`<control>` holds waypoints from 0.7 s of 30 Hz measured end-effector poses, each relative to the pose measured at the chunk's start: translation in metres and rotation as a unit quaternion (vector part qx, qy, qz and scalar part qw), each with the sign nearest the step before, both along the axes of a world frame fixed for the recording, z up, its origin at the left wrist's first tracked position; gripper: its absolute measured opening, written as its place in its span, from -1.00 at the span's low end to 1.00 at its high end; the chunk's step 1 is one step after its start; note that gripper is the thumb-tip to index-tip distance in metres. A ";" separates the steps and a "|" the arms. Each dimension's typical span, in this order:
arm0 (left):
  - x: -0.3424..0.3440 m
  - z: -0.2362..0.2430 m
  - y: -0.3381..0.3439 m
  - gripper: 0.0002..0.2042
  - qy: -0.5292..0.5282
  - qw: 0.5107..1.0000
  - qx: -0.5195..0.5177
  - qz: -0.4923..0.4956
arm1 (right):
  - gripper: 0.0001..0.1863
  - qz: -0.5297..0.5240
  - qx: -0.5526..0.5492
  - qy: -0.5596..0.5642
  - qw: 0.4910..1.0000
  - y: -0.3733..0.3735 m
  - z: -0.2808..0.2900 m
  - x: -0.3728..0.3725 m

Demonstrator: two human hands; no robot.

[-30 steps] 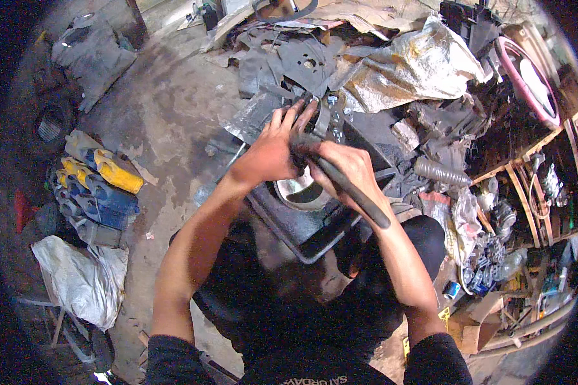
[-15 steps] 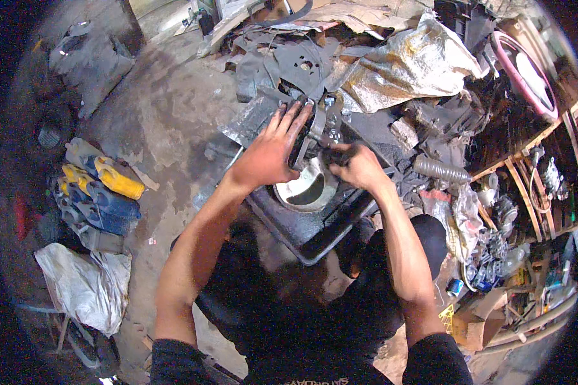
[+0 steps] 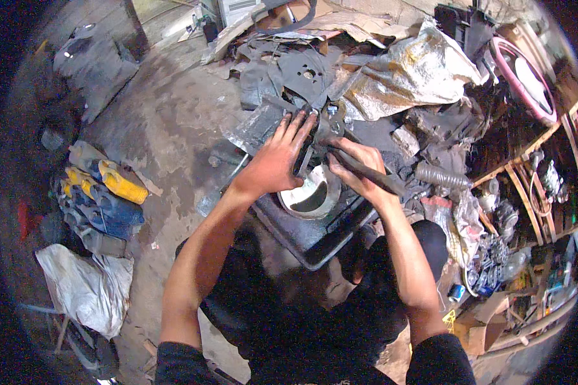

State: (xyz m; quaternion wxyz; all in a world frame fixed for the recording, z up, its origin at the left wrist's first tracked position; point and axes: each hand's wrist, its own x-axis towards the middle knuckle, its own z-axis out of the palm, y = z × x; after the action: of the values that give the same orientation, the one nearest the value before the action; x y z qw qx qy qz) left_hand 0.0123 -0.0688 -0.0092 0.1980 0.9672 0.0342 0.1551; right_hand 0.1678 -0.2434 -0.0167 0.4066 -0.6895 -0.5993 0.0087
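My left hand (image 3: 270, 160) lies with fingers stretched out on a dark, narrow piece beside a grey flat sheet (image 3: 253, 131). The fingertips are blackened. My right hand (image 3: 363, 168) is closed around a long, dark, stick-like tool (image 3: 369, 172) that slants down to the right over the wrist. Its far end meets dark parts near my left fingers, and its kind I cannot make out. Between and below the hands, a round pale metal ring (image 3: 308, 208) with a dark hollow sits on a black tray-like base (image 3: 311, 250) between my knees.
Dark flat rubber-like pieces (image 3: 308, 74) and a silvery sack (image 3: 408, 77) lie ahead. Yellow-and-blue items (image 3: 119, 186) and a white sack (image 3: 87, 289) are at left. On the right are a ribbed hose (image 3: 442, 174), metal parts (image 3: 488, 256), a can (image 3: 456, 292) and a pink ring (image 3: 523, 77).
My right hand has turned, and the dark tool now shows lying back across it toward the wrist. My left hand keeps its place on the piece. The whole view has shifted slightly.
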 end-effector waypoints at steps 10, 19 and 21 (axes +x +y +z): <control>-0.001 -0.007 0.013 0.17 -0.030 0.999 0.033 -0.018 | -0.47 0.041 0.053 -0.102 0.993 -0.001 0.023 -0.040; 0.004 -0.001 0.003 0.19 -0.026 1.000 0.017 -0.004 | -0.59 -0.037 -0.042 -0.118 0.991 0.002 0.007 -0.017; 0.005 0.000 0.003 0.20 -0.021 1.000 0.012 -0.005 | -0.56 -0.019 0.011 -0.110 0.994 0.001 0.002 -0.015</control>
State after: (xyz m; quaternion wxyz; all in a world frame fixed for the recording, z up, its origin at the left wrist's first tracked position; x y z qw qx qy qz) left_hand 0.0168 -0.0655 -0.0092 0.1879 0.9663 0.0230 0.1745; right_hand 0.1525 -0.2427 -0.0145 0.3462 -0.6928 -0.6274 -0.0811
